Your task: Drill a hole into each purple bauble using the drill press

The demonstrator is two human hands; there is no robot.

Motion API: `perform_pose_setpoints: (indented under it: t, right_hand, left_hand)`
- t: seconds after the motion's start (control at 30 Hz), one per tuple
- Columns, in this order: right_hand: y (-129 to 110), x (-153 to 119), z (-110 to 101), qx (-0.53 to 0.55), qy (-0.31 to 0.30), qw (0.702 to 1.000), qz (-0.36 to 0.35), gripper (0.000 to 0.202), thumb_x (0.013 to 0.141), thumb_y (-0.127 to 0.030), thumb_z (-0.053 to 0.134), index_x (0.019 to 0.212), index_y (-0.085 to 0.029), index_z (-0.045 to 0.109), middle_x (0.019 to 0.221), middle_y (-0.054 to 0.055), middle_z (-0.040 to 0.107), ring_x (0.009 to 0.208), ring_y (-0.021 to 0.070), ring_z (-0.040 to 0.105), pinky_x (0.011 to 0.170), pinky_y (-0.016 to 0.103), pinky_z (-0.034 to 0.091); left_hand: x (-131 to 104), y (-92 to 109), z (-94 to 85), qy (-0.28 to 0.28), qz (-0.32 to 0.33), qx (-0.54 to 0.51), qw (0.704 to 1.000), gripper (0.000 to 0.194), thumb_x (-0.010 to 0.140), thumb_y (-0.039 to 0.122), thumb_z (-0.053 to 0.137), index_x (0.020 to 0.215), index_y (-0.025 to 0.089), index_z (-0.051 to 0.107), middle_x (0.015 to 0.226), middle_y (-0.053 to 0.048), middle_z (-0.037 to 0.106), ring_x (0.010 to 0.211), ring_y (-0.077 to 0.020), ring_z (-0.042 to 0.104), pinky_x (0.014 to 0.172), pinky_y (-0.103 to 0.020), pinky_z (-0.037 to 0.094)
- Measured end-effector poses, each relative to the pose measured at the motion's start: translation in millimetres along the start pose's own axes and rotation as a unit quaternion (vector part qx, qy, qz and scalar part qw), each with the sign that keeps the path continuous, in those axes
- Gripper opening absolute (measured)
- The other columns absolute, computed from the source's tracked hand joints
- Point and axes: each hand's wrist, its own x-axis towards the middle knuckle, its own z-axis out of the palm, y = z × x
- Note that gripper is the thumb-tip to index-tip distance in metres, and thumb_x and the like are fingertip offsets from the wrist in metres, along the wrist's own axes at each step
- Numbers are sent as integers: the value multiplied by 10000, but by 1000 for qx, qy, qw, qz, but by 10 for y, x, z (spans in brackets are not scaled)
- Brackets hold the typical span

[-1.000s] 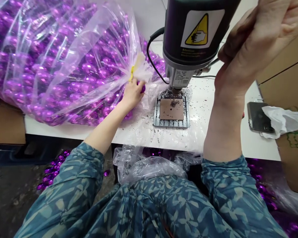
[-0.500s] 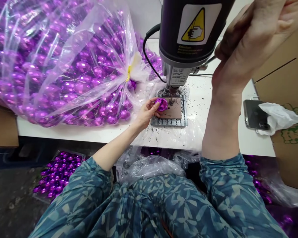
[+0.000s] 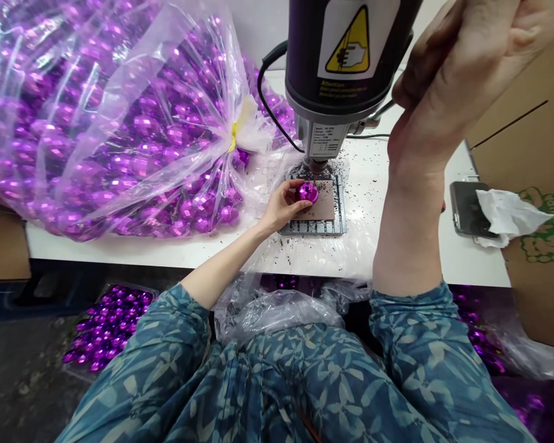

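Observation:
My left hand [image 3: 286, 203] pinches a shiny purple faceted ball [image 3: 307, 192] between thumb and fingers. The ball is over a brown board [image 3: 325, 209] on the slotted metal base [image 3: 314, 229] of a small bench drill press [image 3: 346, 92]. Just above the ball is the drill's lower end [image 3: 317, 167]; whether its bit touches the ball I cannot tell. High on the right, my right hand [image 3: 457, 67] is closed round the end of the press's lever [image 3: 385, 109], whose grip is hidden in my fingers. Dark shavings lie about the base.
A big tied clear bag [image 3: 120, 123] of purple balls fills the table's left. A phone [image 3: 473, 209] and crumpled tissue [image 3: 512, 215] lie at right, beside a cardboard box [image 3: 530, 129]. Below left stands a tray of purple balls [image 3: 111, 326]. A black cable [image 3: 264, 92] loops beside the press.
My left hand has moved the purple ball slightly right, further over the board under the drill, and turned it. My right hand stays up at the lever.

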Motion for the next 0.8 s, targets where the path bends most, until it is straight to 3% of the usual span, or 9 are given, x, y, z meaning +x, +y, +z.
perform_pose_setpoints:
  t: [0.17, 0.33, 0.47, 0.63, 0.8]
  right_hand:
    - [-32, -27, -18, 1, -22, 1000, 2, 511, 1073, -119, 320, 578, -243, 341, 398, -100, 215, 356, 2, 209, 411, 204, 143]
    - [1, -7, -18, 20, -19, 1000, -1, 505, 1076, -162, 357, 580, -249, 328, 395, -95, 195, 342, 15, 210, 402, 231, 119]
    - [57, -77, -99, 22, -58, 995, -79, 486, 1079, -120, 348, 605, -223, 379, 400, -97, 226, 340, 21, 187, 415, 249, 97]
    - [38, -376, -321, 25, -76, 983, -164, 443, 1060, -126, 434, 649, -203, 285, 478, -80, 234, 402, 7, 214, 483, 230, 134]
    - [88, -530, -476, 21, -78, 980, -183, 519, 1035, -321, 615, 649, -187, 295, 528, -72, 227, 433, -9, 288, 518, 234, 219]
  left_hand:
    - [17, 11, 111, 7, 53, 73, 996, 555, 816, 354, 958, 1305, 231, 725, 1256, -101, 784, 1105, -265, 743, 979, -435, 626]
    - [10, -36, 178, 19, 41, 65, 997, 556, 824, 382, 956, 1292, 241, 692, 1241, -99, 773, 1135, -264, 742, 1017, -443, 613]
    - [-3, -34, 186, 23, 44, 52, 997, 538, 828, 376, 956, 1274, 234, 691, 1217, -102, 778, 1164, -275, 732, 1023, -447, 607]
    - [-1, -53, 188, 21, 47, 45, 998, 541, 838, 404, 956, 1281, 238, 692, 1235, -106, 781, 1214, -292, 718, 1054, -467, 594]
    - [-1, -84, 200, 24, 51, 41, 998, 565, 837, 438, 961, 1291, 239, 690, 1238, -103, 774, 1205, -287, 726, 1061, -461, 595]
